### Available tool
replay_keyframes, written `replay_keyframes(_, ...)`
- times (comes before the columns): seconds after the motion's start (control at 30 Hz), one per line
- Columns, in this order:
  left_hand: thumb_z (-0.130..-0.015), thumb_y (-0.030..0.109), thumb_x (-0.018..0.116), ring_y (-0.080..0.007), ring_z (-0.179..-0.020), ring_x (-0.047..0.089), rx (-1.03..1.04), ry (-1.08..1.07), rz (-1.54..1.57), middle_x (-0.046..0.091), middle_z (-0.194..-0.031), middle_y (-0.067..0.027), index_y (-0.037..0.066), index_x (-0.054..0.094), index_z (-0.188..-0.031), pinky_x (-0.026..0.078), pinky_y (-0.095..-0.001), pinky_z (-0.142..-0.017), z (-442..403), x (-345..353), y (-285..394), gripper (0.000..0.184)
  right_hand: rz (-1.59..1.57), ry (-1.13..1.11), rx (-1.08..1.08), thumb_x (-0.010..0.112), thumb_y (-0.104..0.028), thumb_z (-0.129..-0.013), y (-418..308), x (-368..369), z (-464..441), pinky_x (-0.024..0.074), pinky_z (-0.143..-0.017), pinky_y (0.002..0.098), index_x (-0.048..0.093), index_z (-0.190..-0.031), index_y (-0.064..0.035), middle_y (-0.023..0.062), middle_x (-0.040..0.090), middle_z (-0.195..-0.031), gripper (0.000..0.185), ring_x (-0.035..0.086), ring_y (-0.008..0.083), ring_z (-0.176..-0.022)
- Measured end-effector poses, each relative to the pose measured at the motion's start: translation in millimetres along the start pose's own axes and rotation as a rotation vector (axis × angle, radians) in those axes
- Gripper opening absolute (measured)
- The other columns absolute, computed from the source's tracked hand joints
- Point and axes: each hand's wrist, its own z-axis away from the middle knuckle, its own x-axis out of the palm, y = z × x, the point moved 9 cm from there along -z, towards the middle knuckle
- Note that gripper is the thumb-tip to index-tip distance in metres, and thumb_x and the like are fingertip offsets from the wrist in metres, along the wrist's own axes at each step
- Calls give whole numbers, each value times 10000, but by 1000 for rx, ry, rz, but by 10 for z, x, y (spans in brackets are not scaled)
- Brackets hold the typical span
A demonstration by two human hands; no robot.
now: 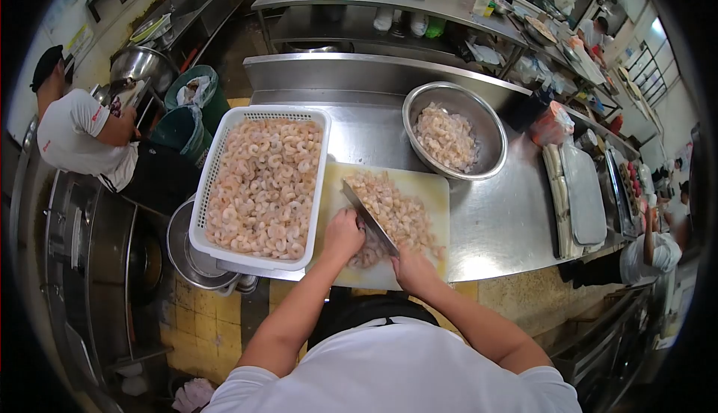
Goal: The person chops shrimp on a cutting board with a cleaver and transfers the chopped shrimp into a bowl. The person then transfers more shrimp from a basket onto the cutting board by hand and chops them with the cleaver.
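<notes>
My right hand grips a knife, its blade slanting up and to the left across a cutting board. Cut shrimp pieces are heaped on the board, mostly right of the blade, with more between my hands. Just left of the blade, my left hand is closed with its fingers curled; whatever they pinch is hidden. A white perforated basket full of whole peeled shrimp stands left of the board. Behind the board's right side, a metal bowl holds chopped shrimp.
The steel table has a raised back edge. Folded cloths and a tray lie at its right end. A metal pot sits below the basket. Green bins and a person are at left; another person stands right.
</notes>
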Motion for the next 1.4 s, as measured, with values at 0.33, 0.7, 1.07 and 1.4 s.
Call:
replay_keyframes(0.33,-841,165,765,-431,-1012,702,-38,-128,49,730,-1067,-231,6,760,-979,578,-517,-896,-107,136,-97,211,-61,13,11,563,-267,-1062,-60,87,-310,560,-788,622,574,-1072,45,355,711,-906,313,701,549,-868)
replay_keyframes(0.7,-796,127,765,-370,-905,714,197,70,323,724,-1009,-141,78,767,-987,592,-468,-816,423,-205,371,197,-138,172,-159,631,-199,-1013,92,-418,166,535,-800,612,592,-1036,41,323,710,-898,245,686,539,-871)
replay_keyframes(1.07,-781,91,779,-343,-846,705,216,21,246,698,-924,-110,86,741,-913,586,-438,-735,498,66,344,138,-150,166,32,633,-195,-1025,-54,-577,366,524,-721,623,585,-980,38,330,688,-839,243,682,535,-791)
replay_keyframes(1.4,-782,66,766,-330,-933,704,256,73,262,705,-943,-95,94,742,-910,588,-436,-804,504,51,510,133,-195,192,20,630,-216,-1050,-113,-615,343,523,-713,615,588,-947,39,320,693,-853,277,673,538,-782)
